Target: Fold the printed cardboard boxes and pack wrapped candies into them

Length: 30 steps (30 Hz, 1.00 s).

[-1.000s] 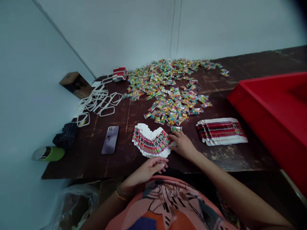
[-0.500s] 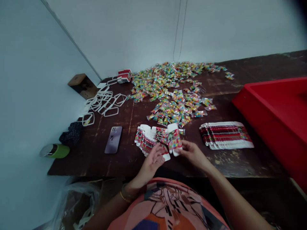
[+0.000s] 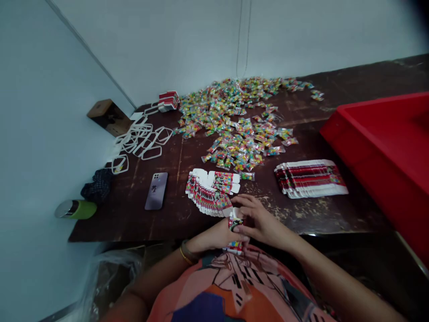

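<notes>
Close to my body, at the table's front edge, my left hand (image 3: 223,233) is wrapped around a small printed carton (image 3: 235,222). My right hand (image 3: 256,222) grips the same carton near its upper end, with the thumb on its printed face. Just beyond my hands lies a fanned stack of flat printed cartons (image 3: 209,200). Another carton (image 3: 224,181) with white flaps rests against that fan's right side. Farther back spreads a large heap of small clear packets of colourful candy (image 3: 234,120), and one candy packet (image 3: 247,175) lies nearest to the cartons.
A second row of flat cartons (image 3: 311,179) lies right, beside a big red tray (image 3: 372,143). To the left are a purple phone (image 3: 156,191), a green bottle (image 3: 82,209), dark cloth (image 3: 97,185), white bands (image 3: 142,138) and a brown box (image 3: 109,117). Red-and-white cartons (image 3: 168,101) are stacked behind.
The carton has come down from above the fanned stack towards my body. My left hand, open before, has closed around it, and my right hand has moved down with it.
</notes>
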Available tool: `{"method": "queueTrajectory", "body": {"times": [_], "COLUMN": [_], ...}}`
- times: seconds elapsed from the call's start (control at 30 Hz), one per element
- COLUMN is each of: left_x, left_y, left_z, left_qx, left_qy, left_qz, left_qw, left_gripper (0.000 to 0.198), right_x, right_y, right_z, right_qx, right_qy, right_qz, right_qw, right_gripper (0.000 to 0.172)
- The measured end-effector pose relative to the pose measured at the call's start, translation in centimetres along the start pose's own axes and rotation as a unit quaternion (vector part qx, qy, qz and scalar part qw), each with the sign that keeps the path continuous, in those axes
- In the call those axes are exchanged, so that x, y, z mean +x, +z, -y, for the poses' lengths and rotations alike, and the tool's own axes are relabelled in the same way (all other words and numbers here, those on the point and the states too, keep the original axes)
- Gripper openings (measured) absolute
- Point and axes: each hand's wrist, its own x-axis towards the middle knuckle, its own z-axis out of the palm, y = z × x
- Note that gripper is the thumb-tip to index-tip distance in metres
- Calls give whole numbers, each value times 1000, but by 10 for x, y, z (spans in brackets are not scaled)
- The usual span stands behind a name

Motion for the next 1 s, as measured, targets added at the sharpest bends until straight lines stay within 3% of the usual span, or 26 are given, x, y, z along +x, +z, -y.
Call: {"method": "queueTrajectory", "body": {"times": [0.1, 0.17, 0.27, 0.33, 0.43, 0.57, 0.67, 0.73, 0.8, 0.9, 1.0], "left_x": [3, 4, 3, -1, -6, -3, 0, -1, -3, -7, -6], "left_y": [4, 10, 15, 15, 6, -2, 1, 3, 4, -2, -6], "left_z": [0, 7, 19, 23, 19, 11, 14, 17, 18, 16, 16], "left_qx": [18, -2, -63, -102, -148, -212, -276, -267, -233, -242, -309], "left_qy": [46, 34, -6, -46, -118, -159, -167, -160, -155, -178, -195], "left_qz": [9, -5, -57, -62, 5, 101, 103, 75, 64, 126, 182], "left_qw": [999, 999, 996, 992, 982, 959, 941, 947, 958, 945, 913], "left_gripper": [46, 45, 45, 42, 38, 35, 36, 33, 31, 32, 36], "right_x": [2, 2, -1, -3, -3, 4, 6, 4, 2, -1, 1], "right_y": [-8, -13, -10, -3, 5, -4, -13, -12, -7, -3, -10], "right_z": [0, -1, -3, -4, -7, -5, -1, -2, -7, -15, -12], "right_qx": [51, 68, 113, 148, 154, 130, -5, -30, 50, 157, 106], "right_qy": [-12, -19, 14, 47, 49, 19, 21, 21, 15, 14, 23], "right_qz": [80, 107, 105, 69, 36, 114, 38, -7, 37, 137, 111], "right_qw": [995, 992, 988, 985, 986, 985, 999, 999, 998, 978, 988], "right_gripper": [12, 13, 20, 22, 17, 22, 22, 20, 24, 29, 23]}}
